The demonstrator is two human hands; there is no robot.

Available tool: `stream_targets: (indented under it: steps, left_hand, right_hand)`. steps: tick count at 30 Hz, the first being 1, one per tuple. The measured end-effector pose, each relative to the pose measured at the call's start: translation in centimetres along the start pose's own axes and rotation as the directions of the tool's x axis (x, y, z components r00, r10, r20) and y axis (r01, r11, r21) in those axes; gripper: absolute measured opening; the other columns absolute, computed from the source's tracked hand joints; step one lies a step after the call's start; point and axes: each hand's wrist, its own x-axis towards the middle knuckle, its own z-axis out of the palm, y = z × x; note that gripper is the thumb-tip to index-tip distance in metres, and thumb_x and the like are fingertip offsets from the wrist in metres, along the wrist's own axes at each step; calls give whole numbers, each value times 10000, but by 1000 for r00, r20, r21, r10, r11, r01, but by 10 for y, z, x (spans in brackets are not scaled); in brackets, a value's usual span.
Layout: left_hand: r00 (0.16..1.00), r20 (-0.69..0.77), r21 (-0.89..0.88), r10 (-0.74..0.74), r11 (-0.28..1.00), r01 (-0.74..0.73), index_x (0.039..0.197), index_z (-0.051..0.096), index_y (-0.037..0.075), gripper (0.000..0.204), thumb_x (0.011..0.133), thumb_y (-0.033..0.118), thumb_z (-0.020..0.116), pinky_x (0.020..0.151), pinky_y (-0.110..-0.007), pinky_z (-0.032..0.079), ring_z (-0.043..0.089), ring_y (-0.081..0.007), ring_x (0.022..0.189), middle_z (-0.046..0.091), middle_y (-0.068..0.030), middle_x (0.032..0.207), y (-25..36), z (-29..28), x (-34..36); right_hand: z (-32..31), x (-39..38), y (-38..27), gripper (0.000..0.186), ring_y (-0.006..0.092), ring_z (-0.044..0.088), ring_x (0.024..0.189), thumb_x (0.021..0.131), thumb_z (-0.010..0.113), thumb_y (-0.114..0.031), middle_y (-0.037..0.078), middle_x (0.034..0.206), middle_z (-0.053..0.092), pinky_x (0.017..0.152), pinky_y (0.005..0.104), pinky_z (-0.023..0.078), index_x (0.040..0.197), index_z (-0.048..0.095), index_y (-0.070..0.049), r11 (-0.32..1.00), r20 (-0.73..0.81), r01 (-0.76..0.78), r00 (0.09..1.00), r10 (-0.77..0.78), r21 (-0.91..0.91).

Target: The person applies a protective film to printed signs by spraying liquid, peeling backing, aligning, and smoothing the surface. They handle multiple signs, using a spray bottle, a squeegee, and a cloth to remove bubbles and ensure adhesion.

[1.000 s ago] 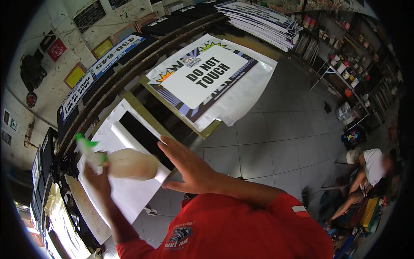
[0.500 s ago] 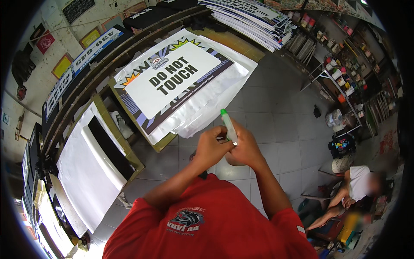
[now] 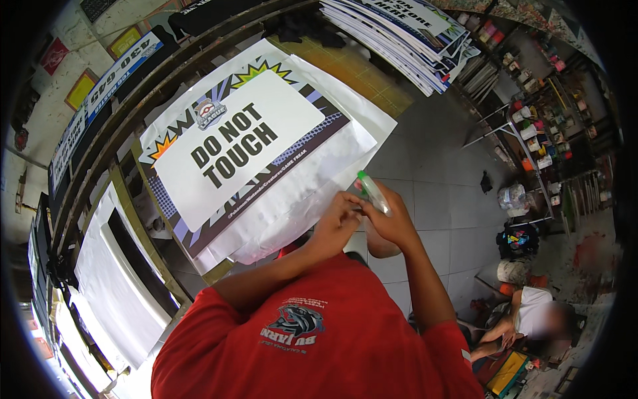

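Observation:
My right hand [image 3: 395,221] is closed around a slim, whitish translucent stick-shaped tool with a green end [image 3: 376,195]; its exact kind is not clear. The green end points up and away from me. Close beside it, my left hand [image 3: 332,227] has its fingers curled in a pinch, their tips near the right fingers; what they hold, if anything, is hidden. Just beyond both hands, a printed sign sheet [image 3: 247,126] with black lettering and a colourful comic-style border lies on a larger white sheet [image 3: 362,133]. Crinkled clear film [image 3: 286,233] hangs along its near edge.
A stack of printed boards [image 3: 405,46] stands at the far right of the bench. White sheeting [image 3: 119,286] covers a frame at the left. A metal rack of jars and bottles [image 3: 531,136] lines the right side. A person [image 3: 525,322] sits at the lower right.
My view has shifted, so the sign sheet appears larger and farther left. Both hands are nearer its edge, the left fingers have loosened slightly, and the right hand still grips the green-ended tool.

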Motion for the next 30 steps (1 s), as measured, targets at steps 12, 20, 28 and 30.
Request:
stream_targets:
  steps: [12, 20, 28, 30]
  left_hand:
    - [875, -174, 985, 451, 88, 150, 1303, 505, 13, 478, 892, 221, 631, 1123, -568, 270, 309, -426, 1399, 396, -225, 1464, -44, -118, 170]
    - [871, -338, 937, 355, 36, 349, 1356, 444, 35, 570, 886, 295, 633, 1131, -610, 207, 273, -409, 1420, 358, -217, 1491, -59, -115, 184]
    - [872, -341, 938, 350, 59, 343, 1367, 438, 41, 579, 879, 286, 631, 1137, -597, 202, 279, -402, 1420, 357, -215, 1495, -57, -111, 184]
    - [872, -342, 938, 350, 62, 342, 1370, 437, 42, 583, 881, 293, 630, 1141, -593, 200, 277, -400, 1422, 358, -213, 1497, -57, -112, 183]
  right_hand:
    - [-47, 128, 62, 355, 430, 616, 760, 935, 602, -329, 271, 796, 619, 687, 437, 472, 978, 610, 23, 955, 174, -4, 983, 58, -296]
    - [-64, 166, 93, 425, 461, 617, 778, 924, 609, -390, 289, 780, 618, 688, 473, 467, 943, 614, 35, 932, 201, 56, 979, 19, -358]
    - [-64, 174, 99, 433, 449, 617, 748, 920, 613, -392, 276, 752, 615, 666, 474, 464, 939, 615, 40, 943, 194, 4, 979, 64, -333]
    - [-63, 172, 99, 418, 443, 619, 739, 919, 616, -382, 271, 744, 614, 655, 472, 462, 937, 616, 36, 943, 194, -7, 978, 76, -334]
